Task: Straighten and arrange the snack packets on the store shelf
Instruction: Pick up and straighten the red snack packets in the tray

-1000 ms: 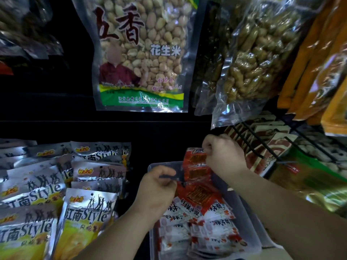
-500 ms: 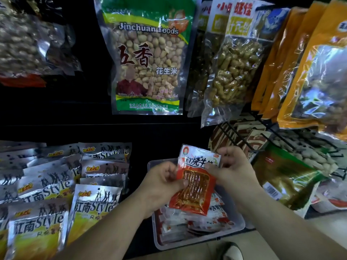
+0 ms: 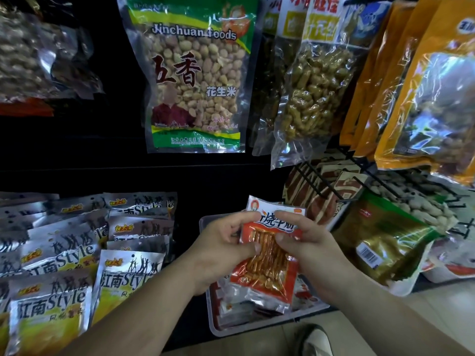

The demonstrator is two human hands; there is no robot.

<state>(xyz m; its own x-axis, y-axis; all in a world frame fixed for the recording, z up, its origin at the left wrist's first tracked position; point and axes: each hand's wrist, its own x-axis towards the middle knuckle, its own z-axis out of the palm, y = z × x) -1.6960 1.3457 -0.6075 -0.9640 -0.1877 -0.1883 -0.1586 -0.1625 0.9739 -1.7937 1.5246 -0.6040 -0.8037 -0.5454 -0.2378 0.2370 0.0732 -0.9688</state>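
Presently, head view: both hands hold one red snack packet up in front of the lower shelf, directly above a clear plastic tray. The packet stands roughly upright, tilted slightly, printed face toward the camera, with a window showing orange-brown strips.

The left hand grips the packet's left edge, with the thumb pressed on the front and the other fingers curled round the upper edge. The right hand pinches the right edge, with the thumb on the front face and the forefinger hooked over the top. How the remaining fingers lie behind the packet cannot be told.

The tray sits at the shelf front and holds further red-and-white packets lying flat in a loose stack beneath the held one.

To the left, well apart from the tray, silver and yellow "Style" packets lie in overlapping rows.

Above hangs a clear bag of shelled peanuts labelled "Jinchuan Foods", and beside it to the right a bag of peanuts in the shell. Further right are orange pouches.

Below these, a black wire rack crosses brown and cream packets. A green and gold packet leans just right of the right hand.

A shoe shows at the bottom edge.
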